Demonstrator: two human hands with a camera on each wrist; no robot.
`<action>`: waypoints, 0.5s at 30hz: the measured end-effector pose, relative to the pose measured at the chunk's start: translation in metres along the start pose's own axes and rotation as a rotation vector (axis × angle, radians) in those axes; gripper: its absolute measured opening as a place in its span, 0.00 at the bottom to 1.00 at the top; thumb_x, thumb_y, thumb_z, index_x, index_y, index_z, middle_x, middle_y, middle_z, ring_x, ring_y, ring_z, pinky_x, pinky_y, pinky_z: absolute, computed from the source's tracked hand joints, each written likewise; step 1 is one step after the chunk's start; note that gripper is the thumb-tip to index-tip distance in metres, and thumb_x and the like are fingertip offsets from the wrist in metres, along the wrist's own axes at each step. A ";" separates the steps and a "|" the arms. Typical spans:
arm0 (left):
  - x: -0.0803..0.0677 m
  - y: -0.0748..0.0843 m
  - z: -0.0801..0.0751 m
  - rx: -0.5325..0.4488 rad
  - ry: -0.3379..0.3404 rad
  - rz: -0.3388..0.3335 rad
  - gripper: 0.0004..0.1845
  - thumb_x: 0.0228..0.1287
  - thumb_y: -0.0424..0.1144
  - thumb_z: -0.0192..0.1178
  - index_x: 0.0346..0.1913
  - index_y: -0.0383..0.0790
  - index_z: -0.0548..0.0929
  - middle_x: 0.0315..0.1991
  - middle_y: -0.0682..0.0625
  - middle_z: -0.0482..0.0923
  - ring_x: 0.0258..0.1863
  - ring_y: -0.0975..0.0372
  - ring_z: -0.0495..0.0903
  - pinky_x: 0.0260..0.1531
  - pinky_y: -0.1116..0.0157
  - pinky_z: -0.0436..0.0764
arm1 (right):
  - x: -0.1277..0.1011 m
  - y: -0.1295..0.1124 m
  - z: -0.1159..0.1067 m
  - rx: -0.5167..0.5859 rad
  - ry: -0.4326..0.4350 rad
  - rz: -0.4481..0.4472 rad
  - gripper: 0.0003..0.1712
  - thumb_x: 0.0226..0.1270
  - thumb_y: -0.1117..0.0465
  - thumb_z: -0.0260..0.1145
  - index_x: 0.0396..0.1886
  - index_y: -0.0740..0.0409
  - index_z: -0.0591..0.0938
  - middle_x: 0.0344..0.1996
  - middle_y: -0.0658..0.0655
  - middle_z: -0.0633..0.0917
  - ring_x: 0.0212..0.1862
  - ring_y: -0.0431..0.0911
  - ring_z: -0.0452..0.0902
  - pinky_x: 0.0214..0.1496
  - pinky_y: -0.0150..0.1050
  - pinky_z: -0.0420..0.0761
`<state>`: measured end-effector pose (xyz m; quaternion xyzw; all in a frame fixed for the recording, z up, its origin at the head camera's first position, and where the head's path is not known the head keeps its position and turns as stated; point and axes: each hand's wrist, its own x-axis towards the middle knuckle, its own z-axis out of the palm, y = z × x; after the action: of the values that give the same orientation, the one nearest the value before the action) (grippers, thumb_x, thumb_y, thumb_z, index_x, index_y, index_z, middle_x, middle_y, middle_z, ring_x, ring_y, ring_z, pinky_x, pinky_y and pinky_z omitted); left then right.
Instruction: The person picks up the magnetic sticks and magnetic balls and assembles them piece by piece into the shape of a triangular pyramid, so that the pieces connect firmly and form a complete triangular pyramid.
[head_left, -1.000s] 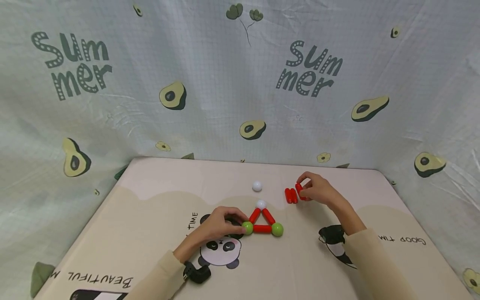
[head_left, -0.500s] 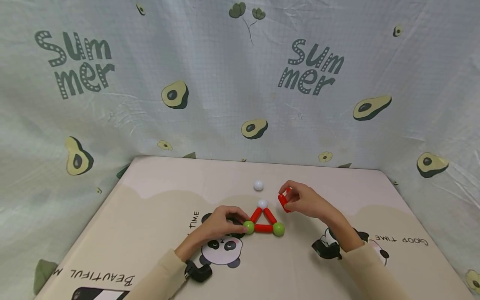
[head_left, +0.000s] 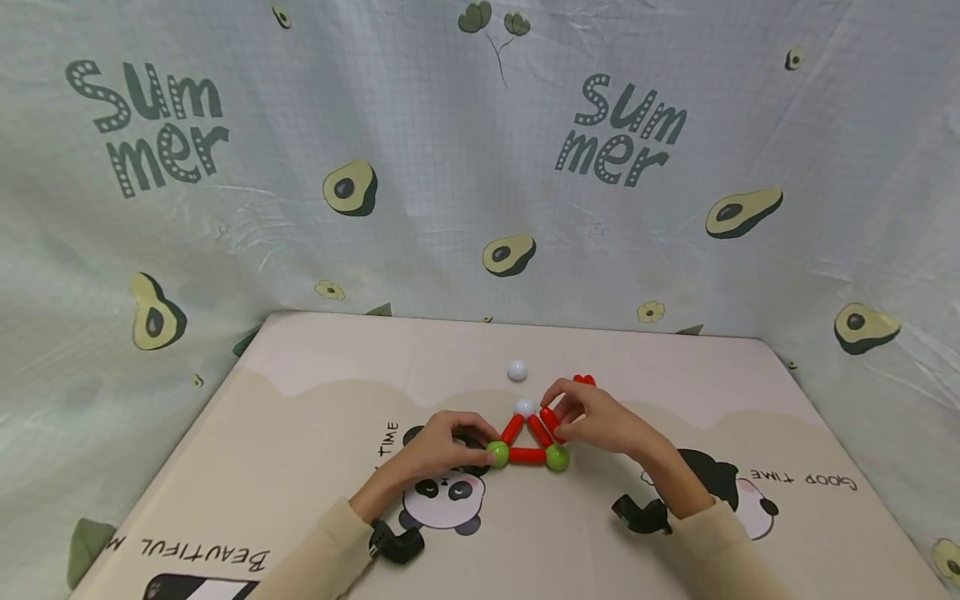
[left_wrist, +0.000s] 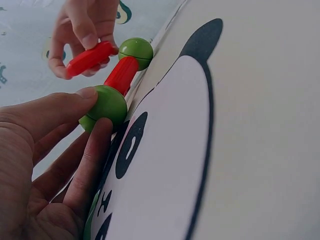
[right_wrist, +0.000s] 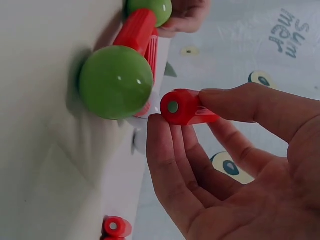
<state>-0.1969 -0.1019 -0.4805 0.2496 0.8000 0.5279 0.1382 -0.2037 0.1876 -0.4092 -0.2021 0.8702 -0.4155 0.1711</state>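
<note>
Head view
Triangle: flat on the mat; three red rods, two green balls at the near corners, a white ball at the far corner.
Left hand: pinches the left green ball, steadying the frame.
Right hand: grips a loose rod just beside the triangle's right side.
Spares: white ball beyond the triangle; red rods behind the right hand, partly hidden.

Left wrist view
Left green ball: held between thumb and forefinger, resting on the mat.
Loose rod: in the right hand's fingertips, tilted, close to the right green ball; contact not clear.

Right wrist view
Loose rod: pinched between thumb and fingers, its end disc facing the camera, just clear of the right green ball.
Handling note: likely best to keep the left pinch firm and bring the rod's end squarely onto a ball, so the pull does not drag the triangle askew.
</note>
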 end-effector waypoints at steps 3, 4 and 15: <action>0.001 0.000 0.000 -0.003 -0.002 0.008 0.13 0.61 0.42 0.74 0.48 0.48 0.90 0.42 0.51 0.88 0.42 0.64 0.82 0.45 0.69 0.79 | 0.000 0.001 0.002 0.003 -0.024 -0.019 0.20 0.63 0.69 0.67 0.55 0.58 0.78 0.44 0.60 0.85 0.45 0.48 0.80 0.48 0.37 0.84; 0.001 0.000 0.000 -0.002 -0.002 0.010 0.13 0.61 0.42 0.74 0.48 0.48 0.90 0.42 0.50 0.88 0.42 0.63 0.82 0.45 0.69 0.79 | 0.000 0.002 0.002 0.004 -0.031 -0.029 0.20 0.63 0.68 0.67 0.55 0.59 0.78 0.44 0.60 0.85 0.45 0.47 0.80 0.49 0.38 0.84; 0.002 -0.002 0.000 -0.010 -0.005 0.006 0.12 0.60 0.42 0.74 0.47 0.50 0.90 0.41 0.54 0.88 0.42 0.65 0.83 0.45 0.69 0.79 | 0.002 0.006 0.006 0.015 -0.047 -0.060 0.18 0.66 0.69 0.66 0.55 0.57 0.78 0.45 0.58 0.85 0.46 0.47 0.81 0.55 0.41 0.84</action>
<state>-0.1993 -0.1013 -0.4825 0.2528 0.7962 0.5316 0.1399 -0.2039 0.1862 -0.4180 -0.2367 0.8562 -0.4222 0.1806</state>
